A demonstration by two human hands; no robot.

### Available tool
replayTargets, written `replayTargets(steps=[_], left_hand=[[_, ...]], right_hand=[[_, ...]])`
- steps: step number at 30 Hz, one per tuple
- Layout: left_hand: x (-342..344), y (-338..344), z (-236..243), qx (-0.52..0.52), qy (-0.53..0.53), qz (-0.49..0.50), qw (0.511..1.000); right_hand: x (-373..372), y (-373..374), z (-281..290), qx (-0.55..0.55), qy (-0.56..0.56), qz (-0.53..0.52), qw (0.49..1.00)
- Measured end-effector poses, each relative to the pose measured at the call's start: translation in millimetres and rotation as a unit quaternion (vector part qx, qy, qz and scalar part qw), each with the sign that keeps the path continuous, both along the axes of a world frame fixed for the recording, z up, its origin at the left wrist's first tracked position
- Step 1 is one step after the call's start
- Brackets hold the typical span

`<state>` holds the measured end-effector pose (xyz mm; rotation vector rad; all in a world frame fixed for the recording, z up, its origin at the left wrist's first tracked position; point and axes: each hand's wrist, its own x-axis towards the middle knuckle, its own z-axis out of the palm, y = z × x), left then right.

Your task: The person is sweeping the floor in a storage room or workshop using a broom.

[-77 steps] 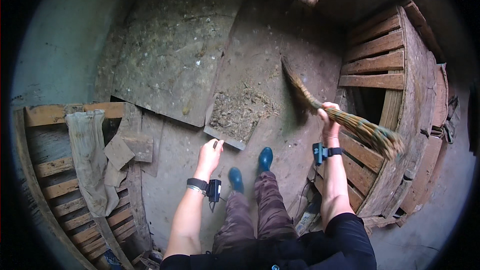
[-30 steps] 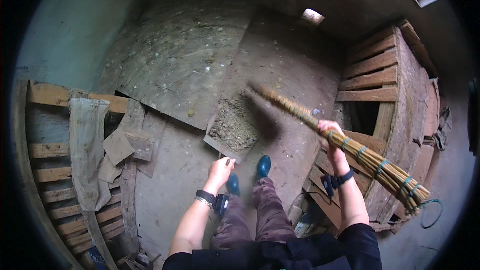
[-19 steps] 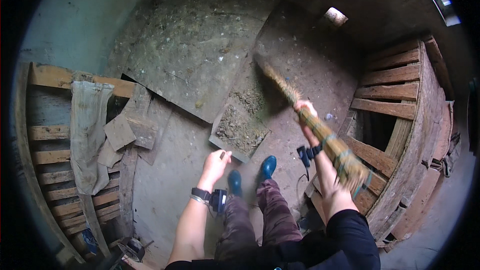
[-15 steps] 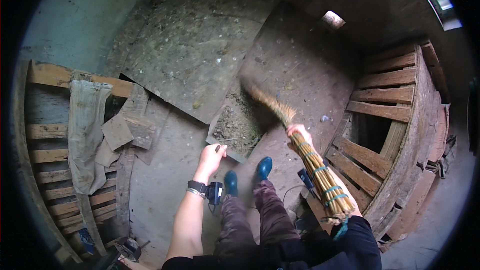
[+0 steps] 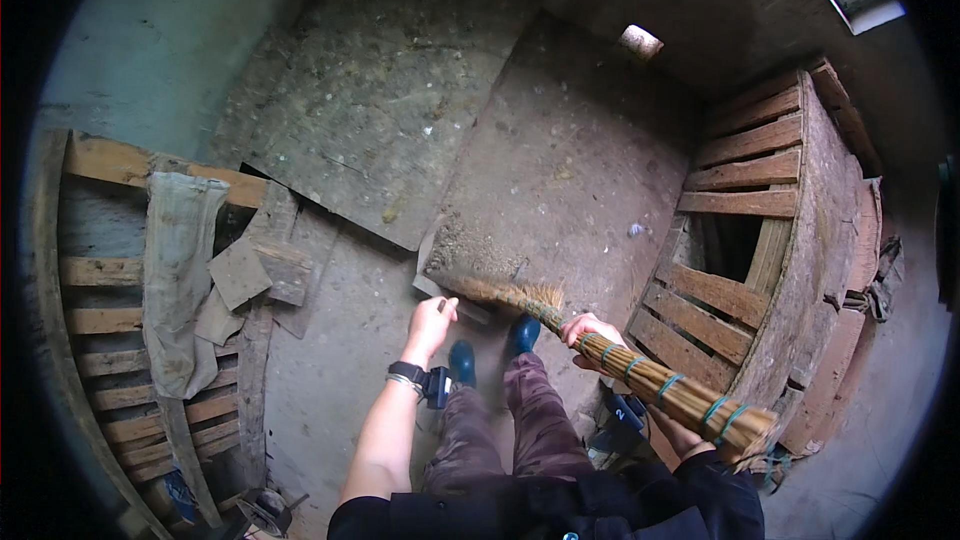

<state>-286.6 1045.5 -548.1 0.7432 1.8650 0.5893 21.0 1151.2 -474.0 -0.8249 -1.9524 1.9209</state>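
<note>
My right hand (image 5: 592, 328) is closed round a straw broom (image 5: 665, 385), a bundle of stalks bound with green ties. The broom's thick butt lies along my right forearm, and its blurred bristles sweep low towards my left hand. My left hand (image 5: 430, 325) is closed on a thin handle, of which only a short dark end shows. Just beyond it is what looks like a dustpan (image 5: 426, 252) with a pale rim, partly covered by the bristles. Grey-brown loose dirt (image 5: 470, 248) is heaped in it or against it; I cannot tell exactly which.
Dirty boards (image 5: 370, 110) cover the far floor, with a raised edge at the left one. A slatted wooden crate (image 5: 740, 310) stands at right. Left is a slatted wooden frame (image 5: 105, 320) with a hanging sack (image 5: 180, 280) and loose board pieces (image 5: 240, 275). My blue boots (image 5: 522, 335) stand close to the dirt.
The broom's bristles have swung nearer and to the left, from beyond the dirt to beside my left hand. The broom's butt has swung to the right. My left hand stays closed on the handle.
</note>
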Motion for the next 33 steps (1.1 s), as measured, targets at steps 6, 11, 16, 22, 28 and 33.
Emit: replayTargets(steps=[6,11,16,22,28,33], left_hand=[[14.5,-62.3,18.0,-0.017,0.036,-0.034,0.999],[10.8,-81.6,21.5,-0.001,0.015,-0.009,1.000],[-7.7,-98.0,-2.5,-0.033,-0.027,0.045,0.998],[-48.4,-38.6,-1.5,0.012,-0.014,0.036,0.999],[-51.4,-37.0,8.5,-0.028,-0.025,0.041,0.998],[-32.1,-42.2,7.1,-0.035,-0.005,0.035,0.999]], right_hand=[[-1.0,-27.6,56.2,0.015,0.034,-0.106,0.994],[-4.8,-9.3,48.2,0.187,0.029,-0.118,0.975],[-69.0,40.5,-60.4,0.254,0.006,-0.186,0.949],[-115.9,36.9,-67.6,0.257,-0.021,-0.020,0.966],[-66.9,3.5,-36.7,0.116,-0.029,0.127,0.985],[-8.9,35.5,31.1,0.036,0.022,-0.094,0.995]])
